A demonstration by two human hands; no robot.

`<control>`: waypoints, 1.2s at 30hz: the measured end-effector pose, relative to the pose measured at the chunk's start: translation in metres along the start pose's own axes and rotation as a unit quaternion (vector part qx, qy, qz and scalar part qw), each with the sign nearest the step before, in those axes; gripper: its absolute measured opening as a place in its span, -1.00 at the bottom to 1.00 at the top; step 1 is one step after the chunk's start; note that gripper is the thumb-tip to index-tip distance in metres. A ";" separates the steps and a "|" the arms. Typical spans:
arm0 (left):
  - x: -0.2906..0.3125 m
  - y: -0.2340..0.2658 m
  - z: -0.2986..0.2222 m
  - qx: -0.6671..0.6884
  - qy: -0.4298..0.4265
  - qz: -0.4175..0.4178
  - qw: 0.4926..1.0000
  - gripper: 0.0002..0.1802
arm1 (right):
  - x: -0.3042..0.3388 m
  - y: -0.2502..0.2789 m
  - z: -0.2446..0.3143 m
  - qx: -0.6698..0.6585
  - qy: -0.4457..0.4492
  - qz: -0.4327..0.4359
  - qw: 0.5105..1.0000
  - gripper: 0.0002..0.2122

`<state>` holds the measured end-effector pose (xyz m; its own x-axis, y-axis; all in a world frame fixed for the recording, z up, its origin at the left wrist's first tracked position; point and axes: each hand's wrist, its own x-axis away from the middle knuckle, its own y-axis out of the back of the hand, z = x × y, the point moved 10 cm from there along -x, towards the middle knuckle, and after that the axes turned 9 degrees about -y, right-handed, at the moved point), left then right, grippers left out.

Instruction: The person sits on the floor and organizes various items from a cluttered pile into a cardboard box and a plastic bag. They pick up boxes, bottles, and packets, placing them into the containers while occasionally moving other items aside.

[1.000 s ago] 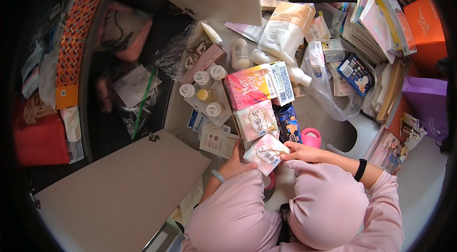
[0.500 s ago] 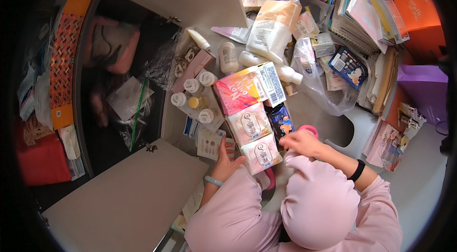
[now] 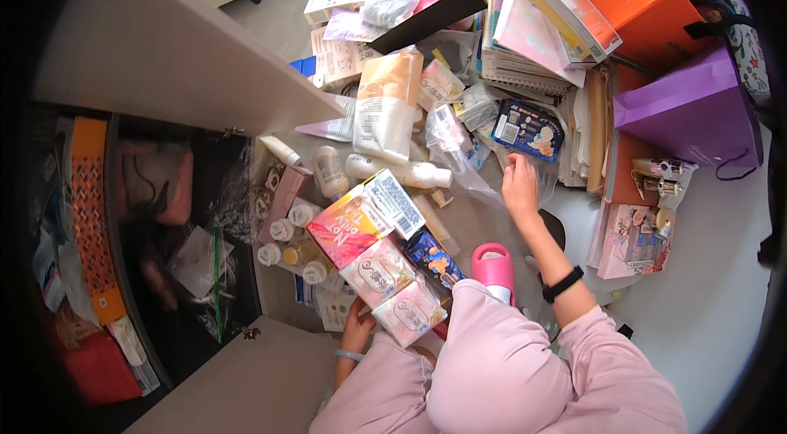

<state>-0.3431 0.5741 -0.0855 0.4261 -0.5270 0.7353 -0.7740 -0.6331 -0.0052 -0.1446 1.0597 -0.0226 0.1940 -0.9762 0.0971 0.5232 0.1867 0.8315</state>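
My right hand (image 3: 520, 186) is stretched out over a clear plastic bag (image 3: 459, 168), its fingers slightly bent and apart from a dark blue packet (image 3: 529, 131) just beyond. Nothing shows in it. My left hand (image 3: 357, 329) rests low beside the stack by my knees, fingers extended and partly hidden by the nearest tissue pack (image 3: 410, 313). Another tissue pack (image 3: 377, 272), a pink and yellow box (image 3: 348, 225) and a white-blue box (image 3: 395, 203) continue the row. A second dark blue packet (image 3: 434, 259) lies along its right side.
An open cabinet (image 3: 184, 213) with swung-out doors stands left. White bottles (image 3: 330, 172) and small jars (image 3: 283, 229) lie beside the stack. Notebooks (image 3: 525, 57), an orange box (image 3: 643, 0) and a purple bag (image 3: 689, 110) line the right. A pink slipper (image 3: 492, 270) is by my knee.
My right hand has moved from beside the dark blue packet at the stack, away and to the right, over the plastic bag. My left hand stays by the tissue packs. The view has shifted.
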 end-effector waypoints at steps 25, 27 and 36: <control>-0.010 -0.001 -0.020 -0.058 -0.012 -0.029 0.998 -0.21 | -0.038 0.040 -0.019 0.109 -0.064 0.014 0.992 -0.63; -0.010 0.000 -0.021 -0.066 -0.020 -0.036 0.997 -0.21 | -0.024 0.072 -0.001 0.018 -0.066 -0.029 0.997 -0.59; -0.012 0.005 -0.020 -0.095 -0.019 -0.055 0.994 -0.20 | 0.063 0.054 0.080 -0.424 -0.092 0.281 0.856 -0.69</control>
<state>-0.3612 0.5887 -0.0810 0.5269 -0.4840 0.6987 -0.7950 -0.5714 0.2037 -0.1709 0.9996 0.0723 0.5196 -0.6918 0.5014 0.8198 0.5691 -0.0643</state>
